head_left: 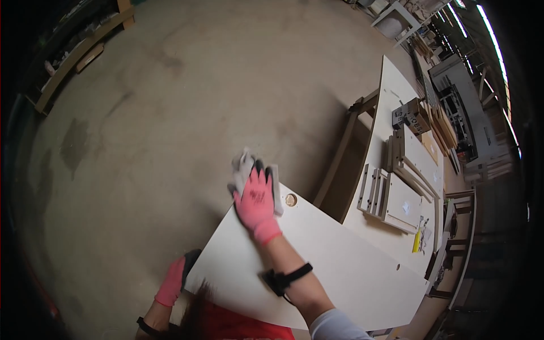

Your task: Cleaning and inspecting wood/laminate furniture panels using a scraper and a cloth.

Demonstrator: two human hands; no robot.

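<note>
A large white panel (334, 255) lies flat in front of me, with a round hole (290, 199) near its far corner. My right hand (258, 198), in a pink and black glove, presses a grey cloth (243, 170) against the panel's far corner edge. My left hand (177, 277), gloved the same way, grips the panel's near left edge, its fingers partly hidden under the board. A black strap (286, 279) wraps my right forearm.
A long white worktable (391, 96) stands at the right with several stacked white panels (396, 192), a small box (409, 115) and wooden strips (445, 127). Bare concrete floor (170, 102) stretches ahead. Timber lies by the far left wall (73, 56).
</note>
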